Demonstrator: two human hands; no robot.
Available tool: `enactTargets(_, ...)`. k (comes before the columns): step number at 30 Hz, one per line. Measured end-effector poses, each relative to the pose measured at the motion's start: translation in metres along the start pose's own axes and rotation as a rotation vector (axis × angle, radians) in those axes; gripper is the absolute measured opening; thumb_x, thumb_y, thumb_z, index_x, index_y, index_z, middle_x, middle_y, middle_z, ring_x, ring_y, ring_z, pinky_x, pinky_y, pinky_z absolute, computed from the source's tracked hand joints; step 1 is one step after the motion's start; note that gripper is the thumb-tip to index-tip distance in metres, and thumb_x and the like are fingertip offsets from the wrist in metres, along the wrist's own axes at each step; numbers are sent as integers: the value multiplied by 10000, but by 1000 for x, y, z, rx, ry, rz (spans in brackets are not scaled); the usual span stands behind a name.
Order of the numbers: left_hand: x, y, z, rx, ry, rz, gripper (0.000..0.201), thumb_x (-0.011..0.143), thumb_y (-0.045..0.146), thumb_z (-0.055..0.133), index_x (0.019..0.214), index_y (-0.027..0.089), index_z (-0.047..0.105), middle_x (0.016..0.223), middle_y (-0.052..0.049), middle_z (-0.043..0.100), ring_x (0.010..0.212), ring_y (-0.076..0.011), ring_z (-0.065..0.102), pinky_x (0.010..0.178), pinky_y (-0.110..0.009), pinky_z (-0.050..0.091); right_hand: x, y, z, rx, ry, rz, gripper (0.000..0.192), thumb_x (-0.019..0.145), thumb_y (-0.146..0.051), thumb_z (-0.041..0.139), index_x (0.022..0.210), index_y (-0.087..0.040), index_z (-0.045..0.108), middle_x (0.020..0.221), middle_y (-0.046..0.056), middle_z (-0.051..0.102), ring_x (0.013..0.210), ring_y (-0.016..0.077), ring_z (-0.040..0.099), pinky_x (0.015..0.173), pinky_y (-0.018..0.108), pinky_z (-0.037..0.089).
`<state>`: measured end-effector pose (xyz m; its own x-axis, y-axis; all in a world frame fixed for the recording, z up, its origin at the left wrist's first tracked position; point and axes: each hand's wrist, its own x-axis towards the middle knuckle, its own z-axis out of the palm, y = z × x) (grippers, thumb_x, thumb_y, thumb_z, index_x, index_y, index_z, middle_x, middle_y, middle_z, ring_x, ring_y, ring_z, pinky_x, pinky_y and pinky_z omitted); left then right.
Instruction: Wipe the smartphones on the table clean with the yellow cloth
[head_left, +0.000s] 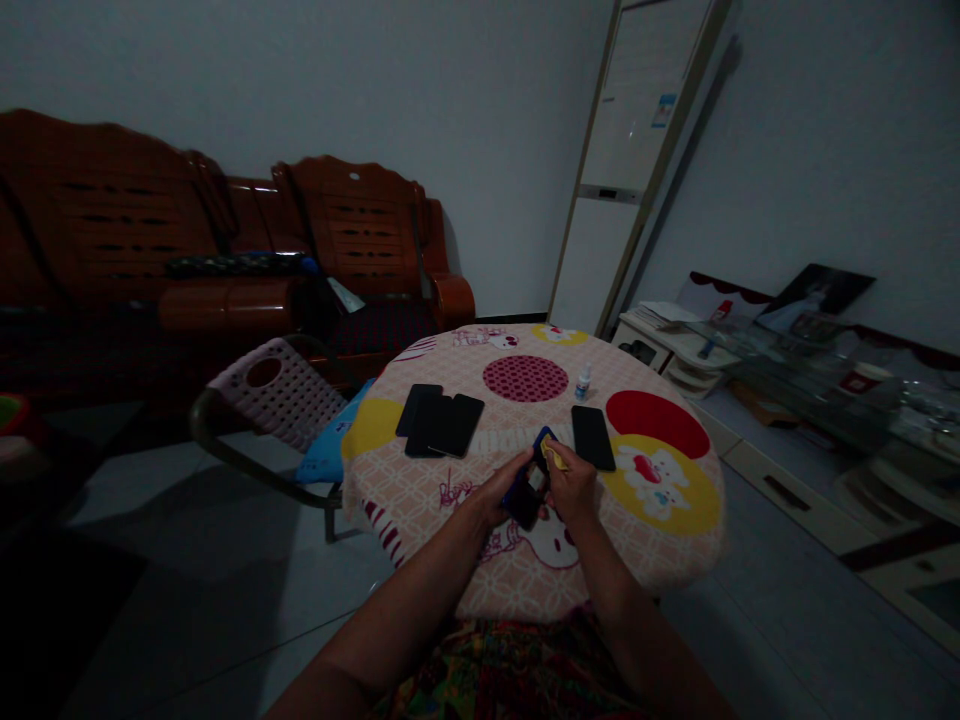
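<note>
My left hand grips a blue-cased phone tilted above a round table with a cartoon-print cloth. My right hand pinches a small yellow cloth against the phone's upper end. A single black phone lies flat just right of my hands. Three dark phones lie overlapping to the left. A small white bottle stands farther back on the table.
A pink woven chair with a blue cushion stands at the table's left. Wooden sofas line the far wall. A tall white air conditioner stands at the back right, a low cluttered cabinet beside it.
</note>
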<state>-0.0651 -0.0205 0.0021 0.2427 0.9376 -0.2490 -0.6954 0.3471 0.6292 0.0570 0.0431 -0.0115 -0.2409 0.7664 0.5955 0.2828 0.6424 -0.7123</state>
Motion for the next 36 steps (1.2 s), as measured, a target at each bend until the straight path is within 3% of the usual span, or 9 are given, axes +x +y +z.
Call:
enactTargets(7, 0, 0, 0, -5, 55, 0, 374, 913, 474, 479, 1011, 141, 619, 735, -58, 658, 580, -198, 652, 502, -319, 545, 0, 2, 3, -47, 4, -111, 287, 866, -239, 496, 1049, -201, 714, 1016, 78, 740, 930, 222, 706, 836, 335, 563)
enactTargets(14, -1, 1, 3, 10, 37, 1, 393, 928, 470, 446, 1024, 129, 618, 684, -51, 643, 541, -186, 634, 494, -313, 541, 3, 3, 2, -88, -12, -154, 319, 880, -216, 465, 1104, -187, 691, 1054, 89, 728, 964, 218, 695, 853, 326, 551)
enactTargets(24, 2, -2, -2, 37, -62, 1, 446, 913, 511, 446, 1081, 126, 594, 706, -70, 646, 588, -223, 662, 487, -321, 546, 13, 0, 2, -76, 39, -68, 309, 891, -241, 462, 1067, -178, 708, 1034, 92, 735, 945, 218, 699, 822, 327, 558)
enactTargets(31, 1, -2, 0, 20, -3, -12, 434, 904, 512, 465, 1092, 141, 589, 686, -58, 643, 565, -221, 656, 483, -334, 546, 6, -1, 1, -37, 16, 1, 308, 880, -287, 495, 1069, -180, 713, 1027, 89, 739, 915, 217, 709, 797, 308, 565)
enactTargets(36, 1, -1, 1, 25, 24, 3, 404, 910, 498, 463, 1054, 146, 598, 706, -58, 650, 560, -206, 650, 487, -330, 550, 1, 2, 1, 14, 6, -44, 303, 874, -265, 501, 1075, -186, 714, 1049, 84, 733, 932, 213, 707, 831, 310, 562)
